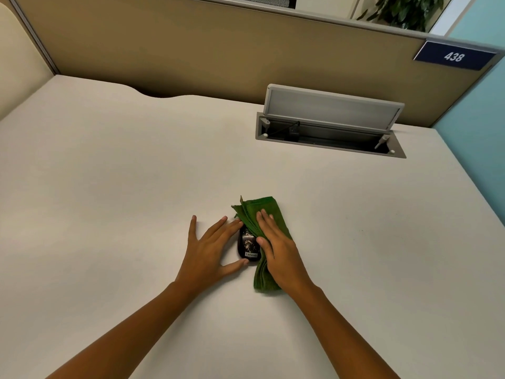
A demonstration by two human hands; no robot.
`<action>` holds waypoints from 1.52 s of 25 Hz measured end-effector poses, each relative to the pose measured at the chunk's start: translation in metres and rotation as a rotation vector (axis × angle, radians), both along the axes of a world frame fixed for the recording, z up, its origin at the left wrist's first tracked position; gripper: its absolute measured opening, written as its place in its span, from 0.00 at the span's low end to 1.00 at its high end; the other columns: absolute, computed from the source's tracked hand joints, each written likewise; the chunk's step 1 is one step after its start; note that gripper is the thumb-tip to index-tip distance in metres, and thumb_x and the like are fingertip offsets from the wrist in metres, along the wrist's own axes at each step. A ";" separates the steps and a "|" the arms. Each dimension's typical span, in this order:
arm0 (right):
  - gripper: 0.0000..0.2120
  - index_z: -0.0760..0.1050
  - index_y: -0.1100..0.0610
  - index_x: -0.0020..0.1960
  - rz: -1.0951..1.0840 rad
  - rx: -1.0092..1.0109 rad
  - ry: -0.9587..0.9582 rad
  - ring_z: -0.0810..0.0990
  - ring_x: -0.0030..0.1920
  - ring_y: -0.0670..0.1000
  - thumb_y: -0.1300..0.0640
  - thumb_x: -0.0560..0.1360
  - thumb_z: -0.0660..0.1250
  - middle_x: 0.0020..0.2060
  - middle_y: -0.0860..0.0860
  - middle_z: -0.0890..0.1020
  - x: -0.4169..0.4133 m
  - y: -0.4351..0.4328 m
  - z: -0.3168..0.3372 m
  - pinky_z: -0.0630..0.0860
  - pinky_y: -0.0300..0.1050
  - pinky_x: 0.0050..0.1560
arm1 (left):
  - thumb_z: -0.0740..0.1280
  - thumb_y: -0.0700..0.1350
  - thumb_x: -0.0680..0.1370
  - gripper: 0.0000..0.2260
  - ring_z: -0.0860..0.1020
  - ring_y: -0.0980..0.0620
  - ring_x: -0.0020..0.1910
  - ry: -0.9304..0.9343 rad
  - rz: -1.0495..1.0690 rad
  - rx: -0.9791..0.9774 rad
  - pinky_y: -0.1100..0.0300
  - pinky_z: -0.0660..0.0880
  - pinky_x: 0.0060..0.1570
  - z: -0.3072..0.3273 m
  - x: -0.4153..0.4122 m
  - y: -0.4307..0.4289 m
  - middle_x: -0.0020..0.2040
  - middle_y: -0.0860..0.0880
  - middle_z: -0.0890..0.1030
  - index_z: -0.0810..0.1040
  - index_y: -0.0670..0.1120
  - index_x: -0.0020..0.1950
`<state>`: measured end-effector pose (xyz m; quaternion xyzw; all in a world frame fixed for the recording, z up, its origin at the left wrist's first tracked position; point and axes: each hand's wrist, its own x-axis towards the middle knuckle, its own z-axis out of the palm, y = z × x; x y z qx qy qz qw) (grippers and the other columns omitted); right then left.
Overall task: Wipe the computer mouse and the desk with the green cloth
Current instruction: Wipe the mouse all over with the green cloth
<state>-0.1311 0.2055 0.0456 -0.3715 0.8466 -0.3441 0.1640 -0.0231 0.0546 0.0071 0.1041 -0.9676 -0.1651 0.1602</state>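
Note:
A black computer mouse (248,245) with pale speckles on its back lies on the white desk (109,173), near the middle. My left hand (209,248) rests flat beside it, index finger and thumb touching the mouse's left side and rear. A folded green cloth (269,214) lies against the mouse's right side and partly over its front. My right hand (277,248) presses down on the cloth, fingers spread forward and thumb at the mouse's right edge. The right side of the mouse is hidden under the cloth.
An open cable hatch (329,132) with a raised grey lid sits in the desk at the back right. A tan partition (218,50) runs along the back, carrying a blue sign reading 438 (453,56). The desk's right edge runs by a teal wall.

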 end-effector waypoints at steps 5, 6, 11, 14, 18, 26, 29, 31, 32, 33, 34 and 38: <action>0.25 0.56 0.55 0.75 -0.057 -0.033 0.126 0.56 0.76 0.48 0.65 0.81 0.57 0.75 0.48 0.59 0.019 0.007 -0.003 0.49 0.20 0.67 | 0.60 0.69 0.73 0.34 0.66 0.53 0.72 0.011 0.004 -0.017 0.33 0.52 0.71 -0.001 0.001 0.000 0.71 0.55 0.70 0.66 0.52 0.73; 0.25 0.56 0.55 0.75 -0.054 -0.029 0.150 0.58 0.76 0.48 0.67 0.80 0.58 0.75 0.49 0.60 0.022 0.011 -0.003 0.53 0.24 0.68 | 0.61 0.69 0.73 0.34 0.67 0.53 0.72 0.010 0.004 -0.011 0.35 0.53 0.71 -0.001 0.001 0.000 0.71 0.55 0.71 0.67 0.51 0.73; 0.28 0.68 0.61 0.70 -0.070 -0.014 0.340 0.75 0.66 0.53 0.73 0.72 0.68 0.69 0.55 0.72 0.041 0.032 -0.004 0.69 0.40 0.64 | 0.61 0.68 0.73 0.34 0.64 0.56 0.73 -0.012 -0.011 0.049 0.44 0.53 0.73 -0.001 0.001 0.000 0.73 0.56 0.68 0.63 0.53 0.75; 0.22 0.74 0.62 0.65 -0.095 -0.043 0.392 0.82 0.56 0.53 0.67 0.72 0.71 0.62 0.56 0.79 0.042 0.035 -0.003 0.75 0.40 0.57 | 0.61 0.68 0.73 0.35 0.62 0.57 0.74 -0.013 -0.020 0.089 0.44 0.51 0.73 -0.002 0.001 -0.001 0.74 0.57 0.66 0.61 0.54 0.75; 0.19 0.75 0.57 0.65 -0.135 -0.056 0.284 0.73 0.66 0.51 0.56 0.75 0.69 0.65 0.52 0.77 0.020 0.017 0.007 0.69 0.38 0.65 | 0.62 0.67 0.73 0.35 0.62 0.57 0.74 -0.006 -0.016 0.103 0.41 0.51 0.73 -0.001 0.002 -0.001 0.73 0.57 0.67 0.62 0.53 0.75; 0.21 0.62 0.54 0.74 -0.112 -0.048 0.090 0.61 0.74 0.48 0.59 0.82 0.56 0.73 0.50 0.66 0.004 -0.008 0.002 0.58 0.36 0.72 | 0.62 0.69 0.72 0.35 0.63 0.57 0.74 -0.017 0.008 0.078 0.40 0.52 0.73 -0.002 0.001 0.000 0.73 0.58 0.68 0.61 0.55 0.75; 0.21 0.61 0.56 0.74 -0.125 -0.071 0.105 0.61 0.74 0.47 0.62 0.82 0.56 0.73 0.49 0.65 0.015 0.003 -0.003 0.54 0.26 0.69 | 0.62 0.69 0.72 0.35 0.63 0.55 0.74 -0.028 0.010 0.055 0.40 0.53 0.73 -0.002 0.001 0.000 0.73 0.58 0.68 0.61 0.55 0.75; 0.21 0.61 0.57 0.74 -0.133 -0.086 0.111 0.62 0.74 0.47 0.63 0.81 0.57 0.73 0.49 0.66 0.023 0.011 -0.005 0.53 0.20 0.66 | 0.62 0.69 0.72 0.35 0.63 0.55 0.74 -0.036 0.007 0.057 0.40 0.51 0.73 -0.001 0.001 0.000 0.73 0.58 0.67 0.61 0.55 0.75; 0.21 0.61 0.57 0.74 -0.138 -0.092 0.116 0.63 0.74 0.47 0.64 0.81 0.57 0.73 0.50 0.66 0.027 0.015 -0.006 0.53 0.19 0.65 | 0.62 0.69 0.72 0.35 0.62 0.56 0.74 -0.036 0.004 0.060 0.41 0.51 0.73 -0.001 0.001 -0.001 0.73 0.58 0.67 0.61 0.55 0.75; 0.22 0.62 0.57 0.73 -0.142 -0.092 0.130 0.64 0.73 0.47 0.64 0.81 0.58 0.72 0.50 0.67 0.031 0.018 -0.006 0.54 0.19 0.65 | 0.62 0.68 0.72 0.35 0.62 0.56 0.74 -0.034 0.001 0.064 0.41 0.50 0.74 -0.002 0.002 -0.001 0.74 0.58 0.66 0.61 0.54 0.75; 0.22 0.63 0.58 0.73 -0.146 -0.083 0.157 0.65 0.73 0.47 0.65 0.80 0.59 0.72 0.51 0.67 0.036 0.022 -0.006 0.56 0.22 0.66 | 0.63 0.68 0.72 0.35 0.62 0.56 0.74 -0.030 -0.003 0.071 0.41 0.50 0.74 -0.002 0.002 -0.001 0.74 0.58 0.66 0.61 0.54 0.75; 0.21 0.68 0.62 0.70 -0.153 -0.088 0.317 0.71 0.69 0.54 0.65 0.77 0.64 0.68 0.56 0.74 0.055 0.029 -0.010 0.70 0.46 0.66 | 0.61 0.68 0.72 0.35 0.62 0.56 0.74 -0.015 -0.020 0.120 0.41 0.49 0.74 0.000 0.002 0.000 0.73 0.56 0.67 0.61 0.54 0.75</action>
